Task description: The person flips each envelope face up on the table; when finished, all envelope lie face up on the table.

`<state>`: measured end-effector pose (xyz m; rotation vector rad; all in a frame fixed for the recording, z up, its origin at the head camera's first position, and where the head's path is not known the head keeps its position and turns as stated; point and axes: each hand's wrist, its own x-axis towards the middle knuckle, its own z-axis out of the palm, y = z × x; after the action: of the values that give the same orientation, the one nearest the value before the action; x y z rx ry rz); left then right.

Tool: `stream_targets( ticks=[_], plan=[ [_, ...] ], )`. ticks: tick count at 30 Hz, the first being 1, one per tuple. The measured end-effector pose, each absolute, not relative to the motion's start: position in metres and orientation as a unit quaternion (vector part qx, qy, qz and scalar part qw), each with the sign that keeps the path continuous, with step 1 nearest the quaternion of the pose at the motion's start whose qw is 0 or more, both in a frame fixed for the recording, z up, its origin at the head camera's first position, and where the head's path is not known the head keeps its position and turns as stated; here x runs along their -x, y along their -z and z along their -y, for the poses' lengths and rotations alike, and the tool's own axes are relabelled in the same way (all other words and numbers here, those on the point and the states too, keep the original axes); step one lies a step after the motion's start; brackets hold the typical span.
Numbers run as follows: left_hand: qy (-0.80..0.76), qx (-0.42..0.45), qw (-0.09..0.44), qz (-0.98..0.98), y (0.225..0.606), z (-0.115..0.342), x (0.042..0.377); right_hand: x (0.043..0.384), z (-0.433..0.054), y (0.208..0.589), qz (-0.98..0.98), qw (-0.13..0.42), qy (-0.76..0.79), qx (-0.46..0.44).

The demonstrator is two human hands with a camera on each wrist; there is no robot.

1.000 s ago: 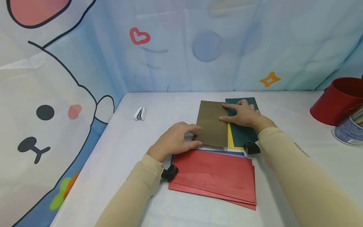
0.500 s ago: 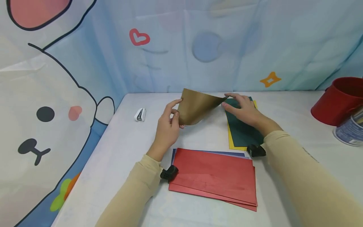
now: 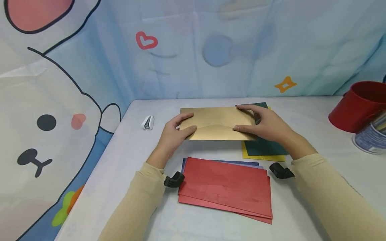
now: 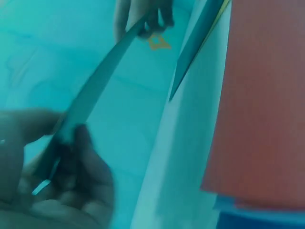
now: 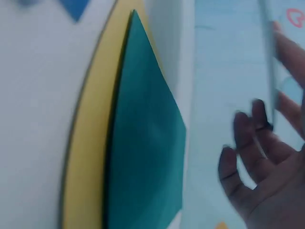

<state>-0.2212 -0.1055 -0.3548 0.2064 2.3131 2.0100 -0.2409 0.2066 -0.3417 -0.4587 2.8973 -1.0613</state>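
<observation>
A gold envelope point(image 3: 214, 120) is held up lengthwise over the table between both hands, its flap line facing the head camera. My left hand point(image 3: 172, 137) pinches its left end between thumb and fingers; the left wrist view shows the envelope point(image 4: 90, 95) nearly edge-on. At the right end, my right hand point(image 3: 268, 124) grips it with thumb in front and fingers behind. Beneath the right hand lies a dark green envelope point(image 3: 265, 148) on top of a yellow one point(image 3: 262, 158). Closer to me is a pile of red envelopes point(image 3: 226, 187), with blue edges point(image 3: 241, 163) showing behind.
A small white stapler-like item point(image 3: 147, 122) lies at the back left. On the right stand a red bucket point(image 3: 356, 110) and a blue-and-white can point(image 3: 368, 139). A printed curtain point(image 3: 181, 73) hangs right behind the table's back edge.
The gold envelope was lying beside the green one; it was lifted, bent between the hands, and turned lengthwise. The right hand has closed on its right end.
</observation>
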Motion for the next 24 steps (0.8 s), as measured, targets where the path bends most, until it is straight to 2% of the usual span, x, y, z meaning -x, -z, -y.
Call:
stream_targets(
  ticks=[6, 16, 24],
  plan=[
    [-0.56, -0.094, 0.127, -0.813, 0.348, 0.114, 0.22, 0.22, -0.218, 0.343, -0.94, 0.038, 0.297, 0.165],
    [-0.452, -0.131, 0.153, -0.869, 0.349, 0.115, 0.217, 0.206, -0.223, 0.33, -0.938, 0.1, 0.267, 0.195],
    [-0.364, -0.172, 0.211, -0.891, 0.345, 0.116, 0.214, 0.191, -0.235, 0.309, -0.901, 0.223, 0.294, 0.227]
  ],
)
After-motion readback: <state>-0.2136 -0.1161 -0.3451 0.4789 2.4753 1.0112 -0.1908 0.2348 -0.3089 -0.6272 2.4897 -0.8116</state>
